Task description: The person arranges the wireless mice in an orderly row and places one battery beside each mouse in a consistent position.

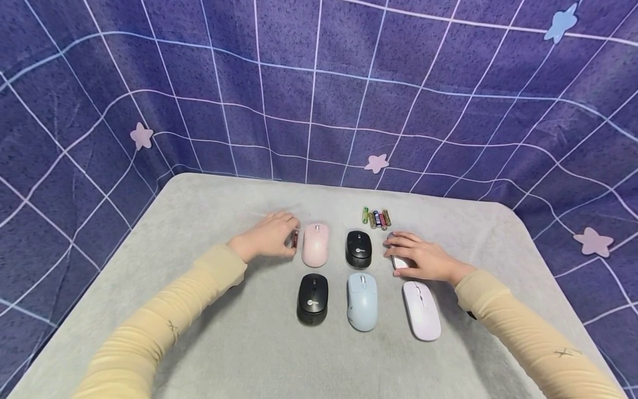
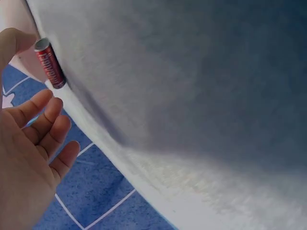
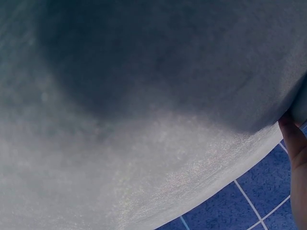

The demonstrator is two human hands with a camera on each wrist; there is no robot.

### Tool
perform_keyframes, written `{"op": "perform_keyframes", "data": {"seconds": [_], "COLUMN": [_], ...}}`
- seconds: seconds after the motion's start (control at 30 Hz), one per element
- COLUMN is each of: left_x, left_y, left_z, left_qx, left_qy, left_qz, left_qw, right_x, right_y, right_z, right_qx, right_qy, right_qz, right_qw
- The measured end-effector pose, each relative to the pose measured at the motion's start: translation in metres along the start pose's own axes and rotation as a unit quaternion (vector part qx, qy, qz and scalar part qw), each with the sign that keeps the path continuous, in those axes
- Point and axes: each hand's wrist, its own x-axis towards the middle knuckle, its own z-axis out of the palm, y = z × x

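In the head view, my left hand (image 1: pixel 269 235) is beside the pink mouse (image 1: pixel 316 245), its thumb and fingers spread around a small red battery (image 1: pixel 295 239). The left wrist view shows that battery (image 2: pixel 50 63) with its label facing me, the thumb by its upper end and the fingertips (image 2: pixel 42 99) just short of its lower end. My right hand (image 1: pixel 423 259) lies over a grey-and-white mouse (image 1: pixel 400 262), its fingers bent across the far side and the thumb near its lower end. The hand covers most of that mouse. Only one digit (image 3: pixel 296 148) shows in the right wrist view.
Between the hands is a black mouse (image 1: pixel 359 249). Nearer stand another black mouse (image 1: pixel 313 299), a light blue mouse (image 1: pixel 363 305) and a pale lilac mouse (image 1: pixel 422 311). Several batteries (image 1: pixel 377 219) lie grouped farther back. A purple gridded curtain (image 1: pixel 299 83) borders the grey table (image 1: pixel 224 343).
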Motion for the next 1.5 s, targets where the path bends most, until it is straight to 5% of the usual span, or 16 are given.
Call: {"op": "perform_keyframes", "data": {"seconds": [0.33,0.8,1.5], "left_x": [0.008,0.052,0.12], "left_y": [0.004,0.018,0.05], "left_z": [-0.024,-0.061,-0.065], "left_qx": [0.002,0.036,0.05], "left_qy": [0.022,0.02,-0.005], "left_qz": [0.019,0.017,0.015], "left_qw": [0.9996,0.999,0.9986], "right_x": [0.001,0.0,-0.001], "right_y": [0.0,0.002,0.002], "right_z": [0.0,0.0,0.0], "right_qx": [0.001,0.0,0.004], "right_qy": [0.003,0.008,0.002], "right_qz": [-0.005,-0.006,0.001], "right_qw": [1.0,0.9999,1.0]}}
